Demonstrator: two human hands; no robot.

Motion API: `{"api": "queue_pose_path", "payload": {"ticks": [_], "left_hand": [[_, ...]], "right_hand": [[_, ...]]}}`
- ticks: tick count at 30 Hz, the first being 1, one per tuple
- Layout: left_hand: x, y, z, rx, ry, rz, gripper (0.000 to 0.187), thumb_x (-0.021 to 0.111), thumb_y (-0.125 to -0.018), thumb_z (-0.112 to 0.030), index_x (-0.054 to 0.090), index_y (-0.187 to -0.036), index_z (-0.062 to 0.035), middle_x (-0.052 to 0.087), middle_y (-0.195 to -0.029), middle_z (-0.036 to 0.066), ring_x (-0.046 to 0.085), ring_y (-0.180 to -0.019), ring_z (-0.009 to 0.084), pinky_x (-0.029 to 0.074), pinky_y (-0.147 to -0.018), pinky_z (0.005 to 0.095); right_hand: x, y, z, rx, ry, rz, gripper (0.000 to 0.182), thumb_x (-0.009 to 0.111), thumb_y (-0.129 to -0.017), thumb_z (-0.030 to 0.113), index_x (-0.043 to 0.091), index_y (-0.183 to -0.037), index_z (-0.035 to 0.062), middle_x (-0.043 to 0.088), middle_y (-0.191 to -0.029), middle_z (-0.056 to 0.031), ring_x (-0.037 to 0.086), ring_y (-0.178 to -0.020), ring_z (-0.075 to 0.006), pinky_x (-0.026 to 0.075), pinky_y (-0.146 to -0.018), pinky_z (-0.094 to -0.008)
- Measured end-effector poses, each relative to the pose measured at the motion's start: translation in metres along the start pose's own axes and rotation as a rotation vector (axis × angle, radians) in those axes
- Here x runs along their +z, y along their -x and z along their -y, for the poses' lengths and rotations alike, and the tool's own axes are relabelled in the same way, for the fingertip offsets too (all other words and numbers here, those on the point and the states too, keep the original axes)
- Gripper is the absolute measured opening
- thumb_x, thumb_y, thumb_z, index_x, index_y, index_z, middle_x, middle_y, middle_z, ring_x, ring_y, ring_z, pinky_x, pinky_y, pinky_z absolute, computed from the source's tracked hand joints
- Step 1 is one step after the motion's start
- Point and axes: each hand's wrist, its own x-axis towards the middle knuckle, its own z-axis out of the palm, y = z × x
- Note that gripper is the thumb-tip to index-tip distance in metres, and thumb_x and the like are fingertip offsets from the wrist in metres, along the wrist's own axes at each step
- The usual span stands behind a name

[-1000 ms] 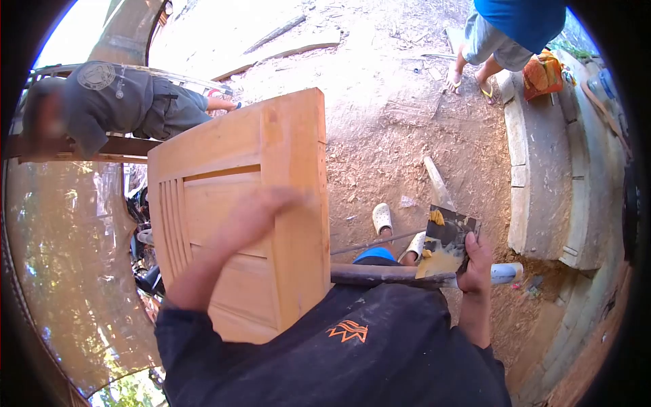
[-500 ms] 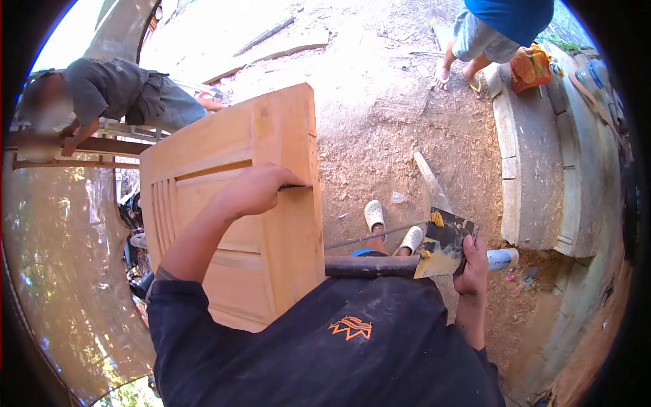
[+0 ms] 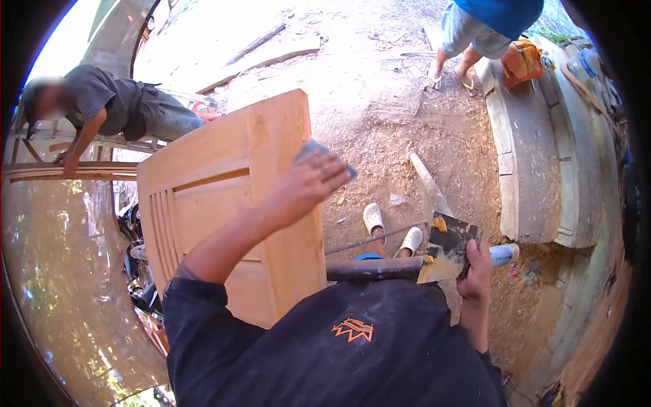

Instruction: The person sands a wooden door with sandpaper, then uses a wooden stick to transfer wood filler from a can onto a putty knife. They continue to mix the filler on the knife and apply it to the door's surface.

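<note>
Keep your left hand (image 3: pixel 302 186) closed on what seems a putty knife (image 3: pixel 319 152), its blade flat above the wooden door panel (image 3: pixel 224 203) under your fingertips, while your right hand (image 3: pixel 475 268) grips the filler board (image 3: pixel 447 247) steady.

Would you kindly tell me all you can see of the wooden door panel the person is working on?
The wooden door panel is pale, unfinished-looking timber: a broad frame around recessed panels, with narrow vertical slats on its left side. It stands tilted before the person, over the sawdust-strewn ground. The left hand holds a grey scraper blade over its right stile; whether the blade touches the wood cannot be told.
</note>
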Motion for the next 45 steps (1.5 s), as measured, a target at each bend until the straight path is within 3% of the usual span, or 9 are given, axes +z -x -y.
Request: {"api": "queue_pose_path", "payload": {"ticks": [5,8,18,21,30,35,40,43,45], "left_hand": [[-0.020,-0.014,0.083,-0.418,0.287,-0.112,0.040,0.048,-0.075,0.006,0.061,-0.111,-0.0043,0.060,-0.113,0.014,0.056,-0.108,0.0288,0.043,-0.093,0.0365],[-0.015,-0.013,0.102,-0.523,0.432,0.089,0.046,0.047,-0.071,0.009,0.062,-0.111,-0.0070,0.062,-0.112,0.013,0.056,-0.106,0.0284,0.044,-0.092,0.0363],[-0.031,0.082,-0.059,-0.480,0.529,0.289,0.046,0.049,-0.069,0.009,0.064,-0.109,-0.0088,0.061,-0.114,0.011,0.055,-0.109,0.0270,0.045,-0.092,0.0356],[-0.029,0.093,-0.018,-0.404,0.696,0.284,0.046,0.048,-0.069,0.010,0.064,-0.109,-0.0072,0.061,-0.113,0.013,0.056,-0.108,0.0280,0.045,-0.090,0.0355],[0.011,0.036,0.127,-0.444,0.268,-0.173,0.046,0.047,-0.069,0.009,0.063,-0.110,-0.0067,0.062,-0.111,0.012,0.058,-0.103,0.0310,0.047,-0.088,0.0369],[0.032,0.092,0.020,-0.490,0.273,-0.192,0.043,0.049,-0.073,0.006,0.063,-0.110,-0.0091,0.061,-0.113,0.011,0.056,-0.107,0.0275,0.043,-0.095,0.0370],[-0.027,0.116,-0.033,-0.515,0.647,0.262,0.044,0.049,-0.073,0.007,0.064,-0.110,-0.0101,0.064,-0.108,0.011,0.058,-0.107,0.0256,0.044,-0.094,0.0365],[-0.032,0.076,0.057,-0.670,0.595,0.029,0.047,0.047,-0.072,0.011,0.062,-0.113,-0.0084,0.064,-0.108,0.013,0.060,-0.103,0.0257,0.047,-0.089,0.0335],[-0.016,0.042,0.129,-0.526,0.269,-0.003,0.051,0.048,-0.070,0.010,0.062,-0.113,-0.0118,0.064,-0.106,0.014,0.060,-0.099,0.0297,0.048,-0.084,0.0385]], "right_hand": [[-0.003,0.001,-0.001,0.028,-0.007,-0.017,0.031,0.041,-0.097,0.017,0.044,-0.121,-0.0020,0.058,-0.113,-0.0120,0.059,-0.102,-0.0202,0.047,-0.088,-0.0337],[-0.007,-0.005,0.001,0.032,0.043,0.015,0.032,0.041,-0.097,0.018,0.045,-0.120,-0.0025,0.059,-0.112,-0.0120,0.059,-0.101,-0.0204,0.047,-0.088,-0.0334],[0.005,-0.019,0.000,0.091,0.019,0.060,0.035,0.041,-0.097,0.019,0.044,-0.123,-0.0030,0.058,-0.114,-0.0125,0.059,-0.101,-0.0201,0.047,-0.088,-0.0328],[0.007,-0.020,-0.002,0.084,0.027,0.071,0.035,0.042,-0.097,0.020,0.044,-0.124,-0.0028,0.058,-0.114,-0.0125,0.059,-0.101,-0.0200,0.047,-0.088,-0.0327],[0.015,-0.022,-0.003,0.132,0.145,0.074,0.033,0.041,-0.097,0.019,0.045,-0.122,-0.0026,0.059,-0.111,-0.0119,0.060,-0.099,-0.0198,0.048,-0.087,-0.0326],[0.022,-0.022,-0.006,0.159,0.148,0.120,0.032,0.041,-0.097,0.018,0.045,-0.121,-0.0027,0.060,-0.110,-0.0115,0.060,-0.097,-0.0199,0.048,-0.087,-0.0324],[0.028,-0.024,-0.006,0.128,0.184,0.135,0.033,0.042,-0.096,0.018,0.044,-0.121,-0.0026,0.059,-0.112,-0.0118,0.059,-0.099,-0.0197,0.047,-0.087,-0.0325],[0.034,-0.021,-0.008,0.116,0.162,0.135,0.034,0.042,-0.096,0.019,0.044,-0.122,-0.0027,0.059,-0.112,-0.0119,0.059,-0.099,-0.0198,0.047,-0.088,-0.0326],[0.038,-0.016,-0.010,0.145,0.162,0.129,0.034,0.042,-0.096,0.019,0.044,-0.122,-0.0027,0.058,-0.113,-0.0119,0.059,-0.100,-0.0198,0.047,-0.089,-0.0325]]}}
